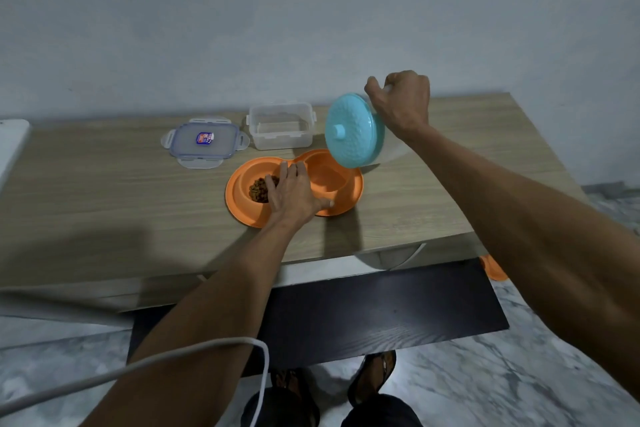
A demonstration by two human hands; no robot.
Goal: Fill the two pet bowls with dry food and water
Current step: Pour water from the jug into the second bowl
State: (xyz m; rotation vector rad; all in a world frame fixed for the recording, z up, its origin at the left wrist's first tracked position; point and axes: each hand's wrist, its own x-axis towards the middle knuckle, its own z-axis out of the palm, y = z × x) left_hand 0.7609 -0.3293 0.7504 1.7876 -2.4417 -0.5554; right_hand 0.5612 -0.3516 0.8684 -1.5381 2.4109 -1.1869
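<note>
An orange double pet bowl (pixel 239 206) sits on the wooden table. Its left bowl holds brown dry food (pixel 258 191). The right bowl (pixel 325 177) looks bare orange inside; I cannot tell whether there is water in it. My left hand (pixel 294 191) lies flat across the middle of the dish, fingers on the divider and thumb on the front rim. My right hand (pixel 401 104) grips the handle of a clear jug with a teal knobbed lid (pixel 353 132), tipped steeply over the right bowl.
An empty clear food container (pixel 280 126) and its clip lid (pixel 204 140) lie behind the dish. A white object (pixel 10 146) sits at the table's left edge. A dark board (pixel 346 308) juts out below the table front, and a white cable (pixel 207 350) crosses my left arm.
</note>
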